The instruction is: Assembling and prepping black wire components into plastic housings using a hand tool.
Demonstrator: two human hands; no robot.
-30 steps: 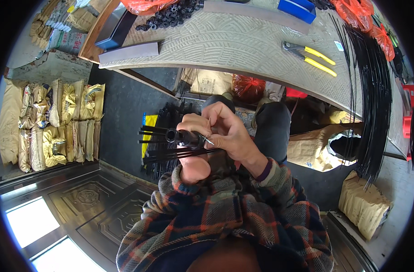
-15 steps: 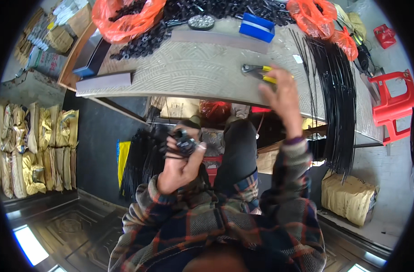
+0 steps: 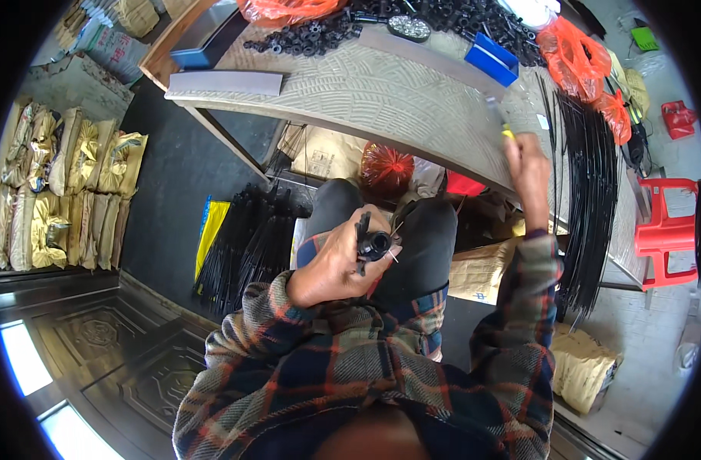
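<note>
My left hand [image 3: 331,264] is wrapped round a black tubular part [image 3: 375,244] above my lap. The part's round open end faces up, and a dark arm juts out beside it. Thin pale wire-like pieces show by the fingertips. Over the right part of the table's front edge, my right hand [image 3: 529,165] is closed on yellow-handled end-cutting pliers [image 3: 508,132]. Motion blurs the pliers' head, and the fingers hide most of the handles.
Loose black fittings [image 3: 320,40], a blue tray [image 3: 492,60] and orange plastic bags [image 3: 569,57] lie along the table's [image 3: 396,100] far side. Long black rods [image 3: 588,207] overhang its right end. Beyond stands a red stool [image 3: 665,230]. More black rods [image 3: 247,245] stand at lower left.
My right hand has closed on the pliers and taken them up off the table. My left hand has turned the black part so its round end shows. The whole view has shifted.
</note>
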